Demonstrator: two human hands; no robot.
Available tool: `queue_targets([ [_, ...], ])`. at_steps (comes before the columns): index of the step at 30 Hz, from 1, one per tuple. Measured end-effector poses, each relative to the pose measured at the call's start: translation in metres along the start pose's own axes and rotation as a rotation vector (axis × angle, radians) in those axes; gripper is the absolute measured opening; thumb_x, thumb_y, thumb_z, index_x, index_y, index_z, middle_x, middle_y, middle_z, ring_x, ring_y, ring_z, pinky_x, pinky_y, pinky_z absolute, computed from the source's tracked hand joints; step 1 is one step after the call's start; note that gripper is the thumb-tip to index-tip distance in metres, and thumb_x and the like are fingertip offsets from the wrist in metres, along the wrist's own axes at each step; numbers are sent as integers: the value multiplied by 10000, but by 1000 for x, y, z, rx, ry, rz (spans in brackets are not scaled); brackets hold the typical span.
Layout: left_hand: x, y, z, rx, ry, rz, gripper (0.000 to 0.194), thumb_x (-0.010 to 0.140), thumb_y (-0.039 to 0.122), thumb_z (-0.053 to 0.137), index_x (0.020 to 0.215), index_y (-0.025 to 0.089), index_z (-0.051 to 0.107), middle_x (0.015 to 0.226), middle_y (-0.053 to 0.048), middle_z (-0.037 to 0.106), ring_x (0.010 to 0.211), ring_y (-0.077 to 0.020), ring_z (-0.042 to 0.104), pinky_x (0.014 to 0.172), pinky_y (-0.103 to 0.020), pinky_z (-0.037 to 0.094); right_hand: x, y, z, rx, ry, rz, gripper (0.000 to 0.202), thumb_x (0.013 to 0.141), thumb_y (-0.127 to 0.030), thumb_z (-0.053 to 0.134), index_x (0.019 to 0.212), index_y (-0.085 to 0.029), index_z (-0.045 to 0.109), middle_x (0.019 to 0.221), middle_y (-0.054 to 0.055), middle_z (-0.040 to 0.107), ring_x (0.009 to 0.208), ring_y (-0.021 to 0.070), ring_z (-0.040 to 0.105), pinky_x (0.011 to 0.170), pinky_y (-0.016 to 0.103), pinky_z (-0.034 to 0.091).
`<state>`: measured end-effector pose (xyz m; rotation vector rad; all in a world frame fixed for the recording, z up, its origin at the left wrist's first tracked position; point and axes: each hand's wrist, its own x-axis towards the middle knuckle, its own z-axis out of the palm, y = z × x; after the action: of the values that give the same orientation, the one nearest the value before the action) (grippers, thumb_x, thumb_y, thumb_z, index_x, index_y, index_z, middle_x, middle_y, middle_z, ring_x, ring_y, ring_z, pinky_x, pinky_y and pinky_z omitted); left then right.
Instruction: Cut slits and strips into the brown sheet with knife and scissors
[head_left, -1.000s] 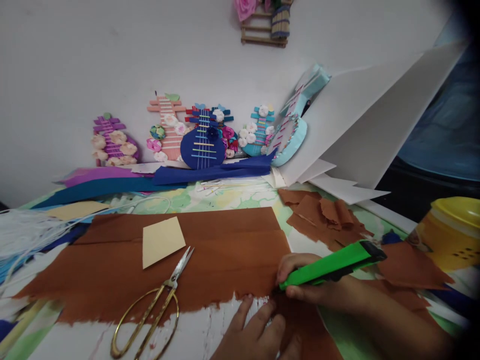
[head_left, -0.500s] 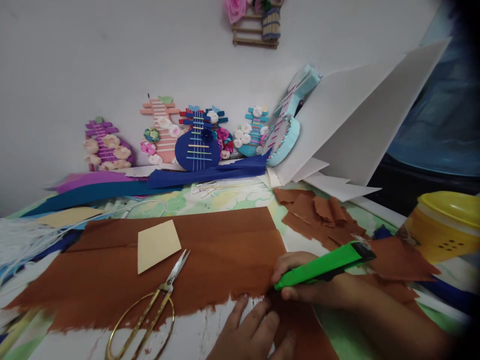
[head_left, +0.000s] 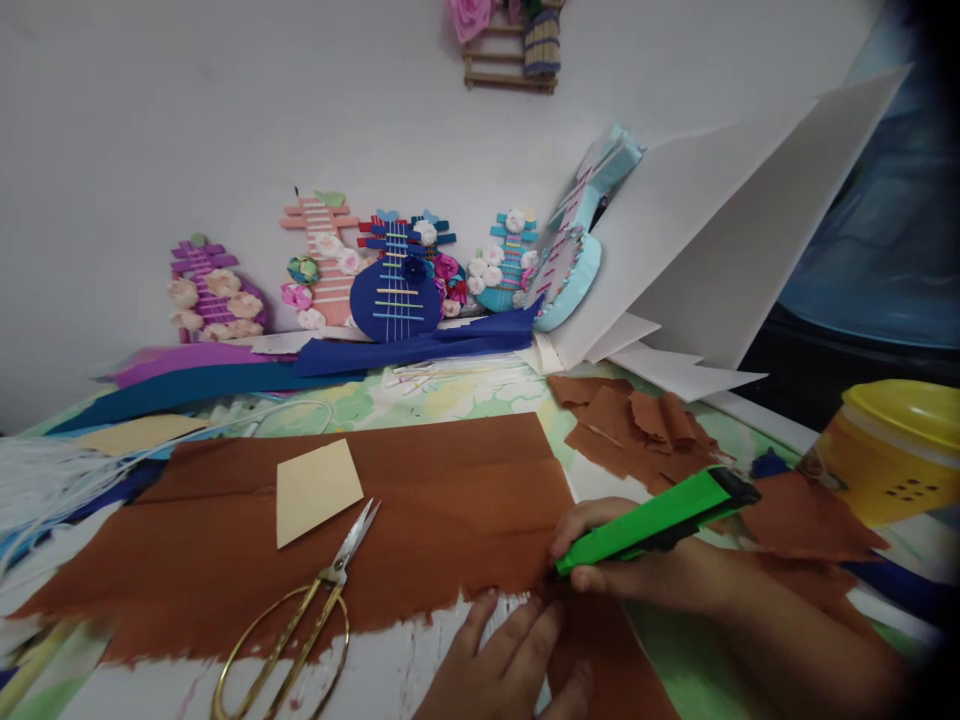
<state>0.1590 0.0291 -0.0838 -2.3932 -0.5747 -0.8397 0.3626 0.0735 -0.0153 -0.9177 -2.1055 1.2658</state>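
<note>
In my right hand (head_left: 637, 570) is a green utility knife (head_left: 645, 520), gripped with its front end down near the brown crepe paper (head_left: 450, 500). Its blade tip is too small to make out. My left hand (head_left: 502, 655) lies with fingers spread on the white board (head_left: 397, 665) and the ragged lower edge of the brown paper, just left of the knife. Gold-handled scissors (head_left: 307, 620) rest on the paper to the left, blades pointing up and right. A cream paper piece (head_left: 319, 493) lies flat above them.
Torn brown paper scraps (head_left: 637, 430) lie at the right, beside a yellow-lidded tub (head_left: 885, 455). White cord (head_left: 45, 500) is bundled at the left. Paper lutes (head_left: 395, 280) stand along the wall, and white boards (head_left: 697, 230) lean at the back right.
My right hand and the knife have shifted slightly to the right, and the knife's rear end sits a little higher. My left hand stays almost in place.
</note>
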Motion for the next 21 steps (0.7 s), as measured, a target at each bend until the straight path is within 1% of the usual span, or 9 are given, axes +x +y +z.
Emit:
queue_targets([
  [4,2,-1,-2,-7,-7,19,187,838,244,436,1014,267,496,969,-4,585,942,-147,519,930,-398,265,-1,-1,1,-63,-6,-5,208,715,-300,583,883,-177,598,846,39,626,780,129,568,666,223,456],
  [6,4,-2,-4,-20,-15,21,180,842,242,430,1006,261,501,956,0,588,952,-151,515,936,-394,256,0,-2,2,-111,-19,-7,205,716,-310,579,873,-181,605,836,34,628,768,125,566,655,213,452],
  [9,7,-2,-6,-36,-7,19,168,843,233,430,989,256,510,914,9,596,944,-148,519,947,-389,237,0,-3,4,-121,-19,3,203,724,-321,568,862,-178,608,819,32,630,748,121,564,642,207,450],
  [14,9,-1,-2,-54,36,-11,141,837,235,436,942,266,525,847,31,598,867,-128,544,950,-375,226,1,1,3,-35,16,56,233,704,-330,591,864,-161,597,816,37,624,741,121,563,637,212,450],
  [17,10,2,1,-64,75,-36,130,835,228,435,902,275,537,813,45,596,823,-116,553,946,-355,230,1,4,0,16,22,59,241,693,-319,606,869,-155,589,820,38,620,741,118,561,635,212,450],
  [21,11,6,6,-84,127,-111,148,852,240,406,821,261,549,766,57,598,791,-105,556,944,-324,232,-1,0,-2,-26,41,52,230,701,-319,598,864,-158,585,802,33,617,728,118,555,629,220,450],
])
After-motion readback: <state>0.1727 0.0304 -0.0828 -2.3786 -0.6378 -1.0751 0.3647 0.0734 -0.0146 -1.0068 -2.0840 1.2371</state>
